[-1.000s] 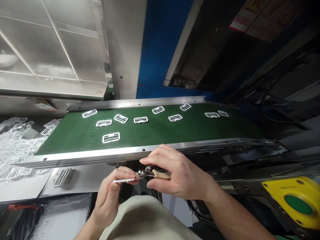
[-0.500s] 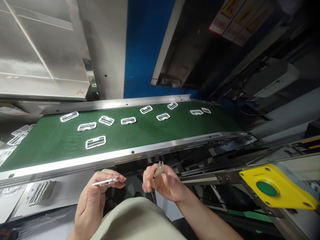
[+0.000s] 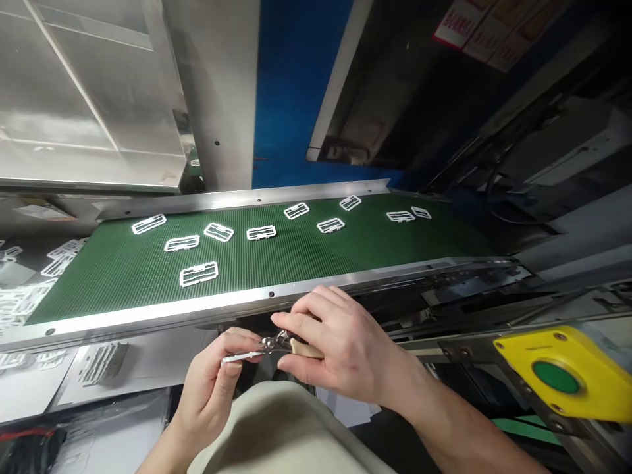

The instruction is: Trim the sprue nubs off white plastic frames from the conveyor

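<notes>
My left hand (image 3: 212, 382) pinches a flat white plastic frame part (image 3: 239, 357) edge-on, just below the near rail of the conveyor. My right hand (image 3: 336, 345) is closed round small cutting pliers (image 3: 276, 342) with a tan handle, and their metal jaws touch the right end of that part. Both hands sit above my knee in light trousers (image 3: 281, 428). On the green conveyor belt (image 3: 306, 253) beyond lie several more white frame parts (image 3: 199, 274), scattered flat.
A heap of white parts (image 3: 20, 296) lies off the belt's left end. A stack of grey pieces (image 3: 101, 362) rests on a sheet below the rail. A yellow box with a green button (image 3: 560, 378) stands at lower right. Steel panels and a blue wall rise behind.
Half a second ago my hands were apart with the pliers held upright; now my right hand has come back left and set the jaws on the white part.
</notes>
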The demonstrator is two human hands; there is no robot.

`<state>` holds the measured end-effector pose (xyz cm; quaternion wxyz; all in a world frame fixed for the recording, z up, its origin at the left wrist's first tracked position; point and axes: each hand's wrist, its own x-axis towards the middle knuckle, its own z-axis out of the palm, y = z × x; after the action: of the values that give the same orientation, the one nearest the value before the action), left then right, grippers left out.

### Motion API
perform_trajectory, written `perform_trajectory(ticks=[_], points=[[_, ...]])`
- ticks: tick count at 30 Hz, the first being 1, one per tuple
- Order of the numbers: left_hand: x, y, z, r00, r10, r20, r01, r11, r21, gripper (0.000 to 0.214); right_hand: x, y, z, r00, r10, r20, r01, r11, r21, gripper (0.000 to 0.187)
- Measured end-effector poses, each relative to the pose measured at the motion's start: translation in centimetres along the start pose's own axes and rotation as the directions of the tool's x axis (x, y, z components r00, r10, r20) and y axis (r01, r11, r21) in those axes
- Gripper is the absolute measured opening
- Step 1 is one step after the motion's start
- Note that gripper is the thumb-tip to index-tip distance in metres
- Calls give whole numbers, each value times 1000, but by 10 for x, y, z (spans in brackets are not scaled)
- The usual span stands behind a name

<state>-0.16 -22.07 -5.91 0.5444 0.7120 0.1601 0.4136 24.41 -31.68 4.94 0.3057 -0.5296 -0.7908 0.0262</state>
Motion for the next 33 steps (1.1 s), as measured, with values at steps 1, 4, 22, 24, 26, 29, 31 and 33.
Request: perform_trajectory(ticks=[1, 4, 22, 24, 26, 29, 31, 33], points=[[0, 0, -1, 1000, 8, 1, -8, 1000, 10, 37, 5, -1, -3, 999, -26, 21, 27, 998, -63, 41], [-2, 1, -5, 1000, 20, 5, -20, 999, 30, 36, 13, -3, -5, 995, -77, 60, 85, 986, -142, 37], [-8, -1, -11, 997, 63, 33, -66, 990, 122, 36, 28, -10, -9, 964, -117, 240, 173, 959, -226, 35], [-8, -1, -11, 998, 61, 31, -63, 993, 103, 36, 28, -11, -9, 962, -115, 246, 174, 957, -231, 36], [-8, -1, -11, 998, 57, 30, -60, 995, 86, 38, 28, -11, -10, 962, -119, 247, 180, 954, -241, 35], [-8, 0, -11, 998, 52, 29, -54, 996, 68, 38, 28, -13, -11, 959, -126, 256, 192, 948, -253, 34], [-8, 0, -10, 998, 52, 23, -53, 996, 67, 37, 29, -14, -13, 956, -129, 264, 198, 946, -256, 35], [-8, 1, -10, 999, 53, 14, -54, 996, 73, 37, 29, -15, -14, 955, -130, 267, 201, 945, -257, 36]])
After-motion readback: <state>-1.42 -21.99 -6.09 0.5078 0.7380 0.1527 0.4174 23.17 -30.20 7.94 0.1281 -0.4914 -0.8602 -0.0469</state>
